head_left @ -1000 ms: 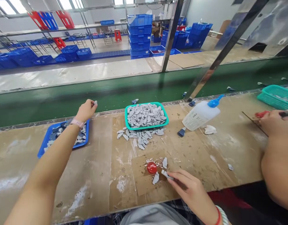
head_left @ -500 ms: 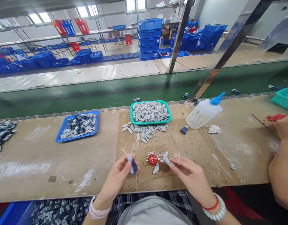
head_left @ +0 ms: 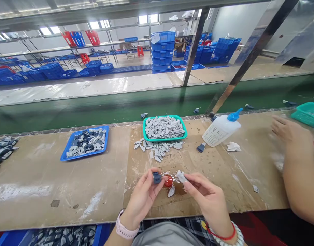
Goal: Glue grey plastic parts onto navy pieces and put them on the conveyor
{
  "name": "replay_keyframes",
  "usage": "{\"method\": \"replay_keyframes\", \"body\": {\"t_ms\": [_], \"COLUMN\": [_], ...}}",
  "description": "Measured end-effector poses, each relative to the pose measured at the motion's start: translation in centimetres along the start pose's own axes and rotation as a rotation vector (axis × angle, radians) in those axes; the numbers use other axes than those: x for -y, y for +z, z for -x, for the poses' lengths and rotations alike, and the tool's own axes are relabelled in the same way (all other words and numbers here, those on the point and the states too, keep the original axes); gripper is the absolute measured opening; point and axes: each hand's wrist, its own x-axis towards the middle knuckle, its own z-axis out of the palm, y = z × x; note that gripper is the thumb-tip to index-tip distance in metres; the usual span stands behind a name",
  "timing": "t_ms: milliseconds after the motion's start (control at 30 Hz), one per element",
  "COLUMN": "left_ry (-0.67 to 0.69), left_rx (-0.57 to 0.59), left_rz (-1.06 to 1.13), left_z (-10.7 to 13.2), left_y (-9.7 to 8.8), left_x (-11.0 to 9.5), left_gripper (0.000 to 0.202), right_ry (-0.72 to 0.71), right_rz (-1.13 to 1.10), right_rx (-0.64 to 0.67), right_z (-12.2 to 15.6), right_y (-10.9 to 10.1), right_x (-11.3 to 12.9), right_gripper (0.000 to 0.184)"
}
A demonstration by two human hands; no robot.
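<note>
My left hand (head_left: 143,196) pinches a small dark blue piece (head_left: 157,178) between thumb and fingers, just left of a red round cap (head_left: 168,181). My right hand (head_left: 208,198) holds a pale grey piece (head_left: 181,176) by its end, with the cap close to its left. Both hands are above a brown cardboard sheet (head_left: 157,201) marked with red stains. A loose grey piece (head_left: 171,191) lies on it below the cap. Ahead sits a teal tray (head_left: 164,129) full of grey pieces, with more loose ones (head_left: 157,148) spilled in front.
A blue tray (head_left: 84,143) of blue-and-grey pieces stands left, past a loose pile (head_left: 2,150). Right stand a white glue bottle (head_left: 220,130) with a blue nozzle and a white rag (head_left: 233,147). A co-worker's hand (head_left: 287,130) is at far right. A green conveyor belt (head_left: 95,112) runs behind.
My left hand has come in from the far left, now holding the blue piece beside the red cap. The co-worker's hand has moved away from the red object and the view has tilted slightly.
</note>
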Motion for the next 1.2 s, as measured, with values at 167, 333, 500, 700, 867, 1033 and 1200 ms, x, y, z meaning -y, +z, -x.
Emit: {"method": "replay_keyframes", "body": {"t_ms": [167, 333, 500, 700, 867, 1033, 1200], "left_ry": [-0.057, 0.151, 0.388, 0.262, 0.248, 0.295, 0.346], "left_rx": [0.073, 0.073, 0.154, 0.14, 0.095, 0.114, 0.045], "left_rz": [-0.221, -0.898, -1.302, -0.919, -0.859, -0.862, -0.989], "left_z": [0.3, 0.5, 1.1, 1.4, 1.5, 1.7, 2.0], "left_y": [-0.8, -1.4, 0.0, 1.3, 1.4, 1.5, 2.1], "left_x": [-0.1, -0.4, -1.8, -1.3, -0.7, -1.0, -1.1], "left_gripper": [0.046, 0.03, 0.023, 0.021, 0.023, 0.026, 0.017], "right_ry": [0.026, 0.094, 0.283, 0.502, 0.155, -0.185, -0.343], "right_rz": [-0.093, -0.162, -0.381, -0.584, -0.237, 0.147, 0.311], "right_rx": [0.024, 0.101, 0.203, 0.273, 0.257, 0.266, 0.366], "right_z": [-0.5, -1.2, -1.7, -2.0, -1.4, -0.9, -0.5], "right_y": [0.0, 0.5, 0.8, 1.1, 1.3, 1.6, 2.1], "right_x": [-0.2, 0.7, 1.1, 0.9, 1.1, 1.9, 2.0], "right_gripper": [0.016, 0.015, 0.016, 0.019, 0.015, 0.023, 0.029]}}
